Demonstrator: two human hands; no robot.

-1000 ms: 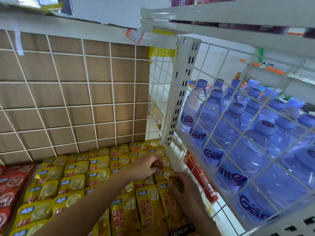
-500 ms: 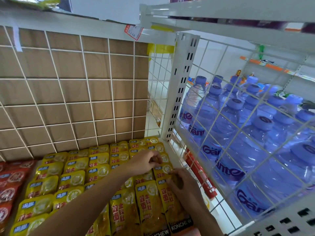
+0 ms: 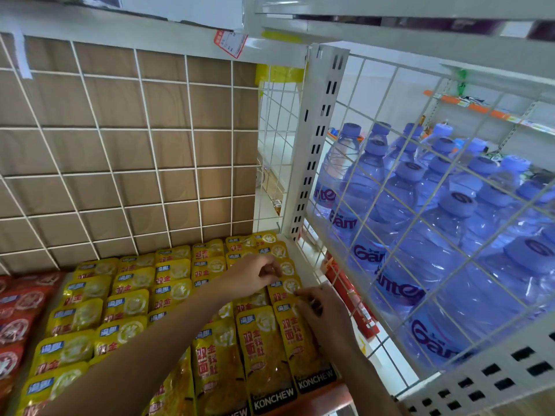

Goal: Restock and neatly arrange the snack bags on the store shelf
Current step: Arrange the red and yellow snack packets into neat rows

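A white store shelf seen from above, filling the frame from 6 to 9 o'clock. It holds flat yellow snack bags in overlapping columns, each bag lapping the one behind it, running back to a brown board behind white wire grid at 11 o'clock. At 9 o'clock, along the left edge, lie red snack bags just beside the yellow ones.

Both hands work on the column nearest the shelf's right edge, near the frame's center. The left hand reaches in from 7 o'clock, its fingers curled, thumb and forefinger pinching the top of a yellow bag. The right hand, coming from 5 o'clock, pinches the top edge of a bag just in front of that one.

At 3 o'clock, behind a wire panel, stand close-packed blue-capped water bottles. A red-and-white price tag hangs at 12 o'clock.
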